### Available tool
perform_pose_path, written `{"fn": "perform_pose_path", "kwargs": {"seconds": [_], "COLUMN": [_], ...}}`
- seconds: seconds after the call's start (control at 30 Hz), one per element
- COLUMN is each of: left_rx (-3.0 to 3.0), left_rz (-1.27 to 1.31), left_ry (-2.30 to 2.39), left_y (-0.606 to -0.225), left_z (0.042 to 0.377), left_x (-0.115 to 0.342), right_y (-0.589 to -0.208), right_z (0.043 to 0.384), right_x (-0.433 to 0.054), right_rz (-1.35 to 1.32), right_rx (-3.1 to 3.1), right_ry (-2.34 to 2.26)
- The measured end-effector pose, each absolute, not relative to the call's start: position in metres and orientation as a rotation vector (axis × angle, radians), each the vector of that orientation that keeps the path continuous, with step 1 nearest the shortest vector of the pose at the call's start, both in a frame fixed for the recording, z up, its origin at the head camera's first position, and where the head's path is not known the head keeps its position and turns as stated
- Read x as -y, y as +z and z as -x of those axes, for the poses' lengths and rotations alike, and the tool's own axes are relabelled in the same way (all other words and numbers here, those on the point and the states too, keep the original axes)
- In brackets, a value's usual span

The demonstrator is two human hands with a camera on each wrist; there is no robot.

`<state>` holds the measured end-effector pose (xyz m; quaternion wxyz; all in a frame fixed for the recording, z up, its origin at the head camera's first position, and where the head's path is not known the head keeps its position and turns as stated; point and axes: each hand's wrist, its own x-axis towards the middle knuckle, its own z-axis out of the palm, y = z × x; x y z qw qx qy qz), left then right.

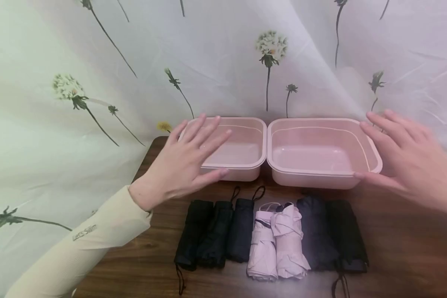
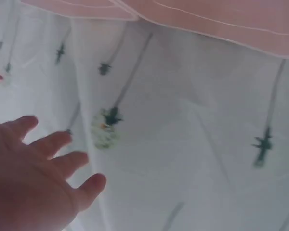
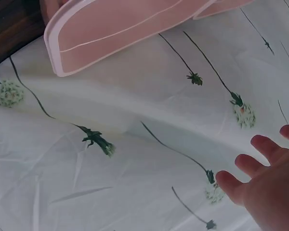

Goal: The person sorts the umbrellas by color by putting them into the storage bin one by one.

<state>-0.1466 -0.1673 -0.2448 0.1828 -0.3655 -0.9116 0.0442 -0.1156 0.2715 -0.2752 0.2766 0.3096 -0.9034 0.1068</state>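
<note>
My left hand (image 1: 184, 165), fingers straight and spread, overlaps the left pink plastic basin (image 1: 247, 149) in the head view and holds nothing. Spread the same way, my right hand (image 1: 413, 165) is at the right end of the other pink basin (image 1: 301, 181), its thumb tip overlapping the rim; nothing is in its grip. Both basins stand side by side, and no contents show in their visible insides. In front of them lies a row of folded umbrellas: three dark ones (image 1: 240, 231) at left, two pale pink ones (image 1: 289, 244) mid-row, then a navy one (image 1: 316, 231) and a black one (image 1: 346, 231).
A dark wooden table (image 1: 141, 252) carries everything. Close behind the basins hangs a white cloth (image 1: 223, 54) printed with dandelions. Thin wrist loops (image 1: 258, 193) stick out from some umbrellas toward the basins, others toward the near edge.
</note>
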Motion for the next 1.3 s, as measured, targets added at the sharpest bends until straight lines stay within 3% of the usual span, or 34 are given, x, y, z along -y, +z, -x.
{"fn": "perform_pose_path", "kwargs": {"seconds": [0.2, 0.47, 0.63, 1.0, 1.3], "left_rx": [2.569, 2.42, 2.464, 2.545, 2.143], "left_rz": [0.86, 0.546, 0.295, -0.459, -0.58], "left_ry": [-0.098, -0.491, -0.677, -1.797, -2.425], "left_y": [-0.253, -0.291, -0.32, -0.375, -0.385], "left_z": [0.155, 0.173, 0.183, 0.211, 0.222], "left_x": [0.196, 0.243, 0.263, 0.275, 0.28], "right_y": [-0.285, -0.318, -0.347, -0.409, -0.433], "right_z": [0.114, 0.098, 0.088, 0.064, 0.053], "right_x": [-0.28, -0.292, -0.298, -0.279, -0.265], "right_rz": [-0.796, -0.407, -0.301, -0.187, -0.142], "right_rx": [2.248, 2.274, 2.4, 2.935, 3.17], "right_ry": [0.414, 0.719, 0.791, 0.742, 0.731]}}
